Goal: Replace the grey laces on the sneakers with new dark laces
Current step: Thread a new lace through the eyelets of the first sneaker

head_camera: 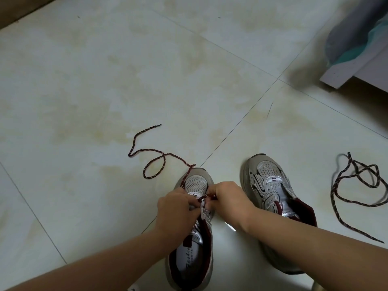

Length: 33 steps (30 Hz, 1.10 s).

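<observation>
Head view: both hands' fingers (190,203) pinch the dark lace (155,153) at the left sneaker (196,181); right sneaker (270,185) unlaced.

Two sneakers stand side by side on the floor (105,70), toes pointing away. Both hands meet over the left sneaker (196,183), near its toe: left hand (176,208), right hand (228,198). One lace (154,153) trails from that toe away to the left. The right sneaker (270,185) stands just beside it. A second lace (357,185) lies loose to its right.
</observation>
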Each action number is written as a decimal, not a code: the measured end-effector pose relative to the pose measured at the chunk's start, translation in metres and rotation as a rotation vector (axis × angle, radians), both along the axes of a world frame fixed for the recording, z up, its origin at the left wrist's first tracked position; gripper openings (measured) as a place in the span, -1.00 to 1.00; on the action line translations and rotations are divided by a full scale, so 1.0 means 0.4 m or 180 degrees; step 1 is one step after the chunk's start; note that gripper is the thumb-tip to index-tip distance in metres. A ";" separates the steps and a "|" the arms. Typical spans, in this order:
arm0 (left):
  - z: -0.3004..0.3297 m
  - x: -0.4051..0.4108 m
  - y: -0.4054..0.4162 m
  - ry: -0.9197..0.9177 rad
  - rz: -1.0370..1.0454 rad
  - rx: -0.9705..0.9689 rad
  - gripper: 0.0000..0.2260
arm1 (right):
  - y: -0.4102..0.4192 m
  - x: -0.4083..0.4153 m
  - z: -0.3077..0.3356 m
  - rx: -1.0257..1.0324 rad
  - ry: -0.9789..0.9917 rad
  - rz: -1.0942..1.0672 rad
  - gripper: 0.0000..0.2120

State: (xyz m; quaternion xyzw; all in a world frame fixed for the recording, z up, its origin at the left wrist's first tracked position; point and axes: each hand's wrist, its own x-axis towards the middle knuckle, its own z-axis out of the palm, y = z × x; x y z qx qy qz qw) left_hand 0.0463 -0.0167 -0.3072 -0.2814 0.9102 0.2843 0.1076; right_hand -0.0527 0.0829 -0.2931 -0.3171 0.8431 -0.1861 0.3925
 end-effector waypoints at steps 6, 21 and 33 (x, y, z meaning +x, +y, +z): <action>0.001 -0.004 0.002 0.0027 0.0050 0.0047 -0.83 | -0.016 0.009 -0.001 0.0200 0.0534 0.0912 -0.88; 0.002 -0.010 -0.017 -0.0041 0.0304 0.1120 -0.68 | -0.010 0.012 0.018 0.0195 -0.2209 -0.1111 -0.90; 0.260 -0.098 -0.205 0.1221 0.2067 0.4318 -0.76 | 0.002 0.023 0.016 0.0124 -0.1801 -0.1367 -0.73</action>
